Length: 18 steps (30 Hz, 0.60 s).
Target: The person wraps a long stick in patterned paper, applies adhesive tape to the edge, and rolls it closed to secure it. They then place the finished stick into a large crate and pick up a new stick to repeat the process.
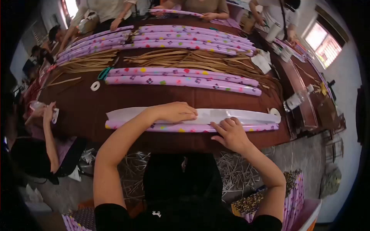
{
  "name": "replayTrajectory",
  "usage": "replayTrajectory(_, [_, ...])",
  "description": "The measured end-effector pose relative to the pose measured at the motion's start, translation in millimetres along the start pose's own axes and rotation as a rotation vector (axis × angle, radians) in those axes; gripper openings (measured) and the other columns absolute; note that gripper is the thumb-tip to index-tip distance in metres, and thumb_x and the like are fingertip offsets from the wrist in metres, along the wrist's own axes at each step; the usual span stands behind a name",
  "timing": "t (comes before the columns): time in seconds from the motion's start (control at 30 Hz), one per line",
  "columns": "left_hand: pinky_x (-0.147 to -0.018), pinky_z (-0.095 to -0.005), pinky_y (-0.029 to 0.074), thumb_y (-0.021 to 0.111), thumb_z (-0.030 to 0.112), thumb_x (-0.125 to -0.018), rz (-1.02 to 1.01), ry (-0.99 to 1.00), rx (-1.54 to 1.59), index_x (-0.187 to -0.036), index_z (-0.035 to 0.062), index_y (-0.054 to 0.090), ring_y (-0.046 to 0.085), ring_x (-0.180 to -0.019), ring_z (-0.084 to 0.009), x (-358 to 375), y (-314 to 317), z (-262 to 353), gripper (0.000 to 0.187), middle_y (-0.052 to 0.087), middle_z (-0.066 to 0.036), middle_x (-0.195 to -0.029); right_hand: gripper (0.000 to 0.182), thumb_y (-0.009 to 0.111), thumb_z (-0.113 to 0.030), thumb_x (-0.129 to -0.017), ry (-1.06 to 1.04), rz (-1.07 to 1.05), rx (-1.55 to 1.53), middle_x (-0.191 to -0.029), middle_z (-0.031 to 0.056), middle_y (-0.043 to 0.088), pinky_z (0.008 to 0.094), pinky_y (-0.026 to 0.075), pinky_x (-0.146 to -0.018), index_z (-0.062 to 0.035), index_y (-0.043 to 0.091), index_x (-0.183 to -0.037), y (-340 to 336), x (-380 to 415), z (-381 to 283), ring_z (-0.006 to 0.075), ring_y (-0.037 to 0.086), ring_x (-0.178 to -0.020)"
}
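Observation:
A partly rolled sheet (185, 127) lies along the near edge of the brown table, its patterned purple side rolled in front and its white inner side (216, 114) facing up behind. My left hand (177, 112) rests on the white side near the middle, fingers together and pointing right; what is under them, if anything, is hidden. Just to the right, my right hand (230, 134) lies on the purple roll with its fingers spread. A roll of white tape (274, 112) is at the sheet's right end.
Finished-looking purple rolls (181, 81) lie beyond, with green scissors (104, 73), another tape roll (95, 86) and brown strips (181, 59). A bottle (298, 98) stands at the right. Co-workers' hands are at the far side and left. Boxes of rolls (295, 192) sit below right.

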<state>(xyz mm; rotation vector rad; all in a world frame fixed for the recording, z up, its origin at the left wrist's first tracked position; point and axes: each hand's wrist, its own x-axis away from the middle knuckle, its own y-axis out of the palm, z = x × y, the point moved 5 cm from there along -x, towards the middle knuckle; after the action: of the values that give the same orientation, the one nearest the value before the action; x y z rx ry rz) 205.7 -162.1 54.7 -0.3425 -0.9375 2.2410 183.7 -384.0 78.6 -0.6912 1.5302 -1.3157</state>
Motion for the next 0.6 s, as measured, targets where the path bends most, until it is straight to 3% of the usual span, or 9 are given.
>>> replayTrajectory(0.1, [-0.100,-0.0372,0.042,0.043,0.031,-0.102,0.004,0.023,-0.014,-0.119,0.0031,0.064,0.056,-0.108,-0.0287,-3,1,-1,0.039,0.065,-0.010,-0.120,0.046,0.069,-0.039,-0.084,0.058,0.165,0.059,-0.097,0.0064,0.055,0.0415,0.043,-0.086,-0.0097,0.064,-0.119,-8,-3,-4,0.0245,0.052,-0.094])
replayTrajectory(0.17, [-0.100,-0.0365,0.042,0.043,0.031,-0.102,-0.030,0.001,-0.010,-0.118,0.0036,0.064,0.055,-0.109,-0.0281,-6,-2,11,0.038,0.065,-0.010,-0.119,0.048,0.071,-0.037,-0.082,0.129,0.110,0.030,-0.102,0.0066,0.055,0.0401,0.043,-0.084,-0.0120,0.062,-0.122,11,0,0,0.0255,0.053,-0.097])
replayTrajectory(0.23, [-0.100,-0.0358,0.042,0.044,0.030,-0.102,-0.060,-0.041,-0.011,-0.117,0.0040,0.065,0.055,-0.109,-0.0276,-6,0,9,0.037,0.065,-0.009,-0.119,0.046,0.070,-0.036,-0.083,0.130,0.138,0.030,-0.098,0.0059,0.055,0.0375,0.043,-0.083,-0.0097,0.064,-0.120,17,-1,2,0.0243,0.051,-0.095])
replayTrajectory(0.4, [-0.094,-0.0354,0.047,0.053,0.023,-0.100,0.116,-0.068,-0.001,-0.119,0.0031,0.064,0.060,-0.103,-0.0254,-2,2,5,0.030,0.066,-0.012,-0.118,0.046,0.068,-0.031,-0.085,0.087,0.167,-0.087,-0.095,0.0056,0.054,0.0372,0.043,-0.083,-0.0089,0.062,-0.124,30,-3,15,0.0241,0.052,-0.095])
replayTrajectory(0.43, [-0.094,-0.0354,0.047,0.053,0.023,-0.100,0.107,-0.054,-0.007,-0.119,0.0031,0.064,0.060,-0.103,-0.0254,-1,4,11,0.030,0.066,-0.012,-0.118,0.036,0.067,-0.030,-0.086,0.054,0.230,-0.115,-0.091,0.0058,0.055,0.0366,0.044,-0.080,-0.0088,0.063,-0.116,28,-4,18,0.0241,0.054,-0.092])
replayTrajectory(0.5, [-0.087,-0.0335,0.050,0.057,0.021,-0.097,0.241,-0.262,0.220,-0.115,0.0022,0.065,0.064,-0.098,-0.0236,7,0,11,0.027,0.067,-0.015,-0.110,0.032,0.066,-0.030,-0.087,0.040,0.229,-0.168,-0.089,0.0058,0.055,0.0366,0.045,-0.079,-0.0088,0.063,-0.110,28,-3,18,0.0244,0.055,-0.090])
replayTrajectory(0.6, [-0.084,-0.0318,0.051,0.062,0.020,-0.094,0.218,-0.189,0.136,-0.115,0.0018,0.065,0.065,-0.098,-0.0218,16,6,19,0.027,0.066,-0.013,-0.107,0.025,0.067,-0.031,-0.088,0.027,0.224,-0.225,-0.083,0.0055,0.055,0.0375,0.047,-0.076,-0.0087,0.061,-0.097,24,-3,14,0.0249,0.057,-0.085])
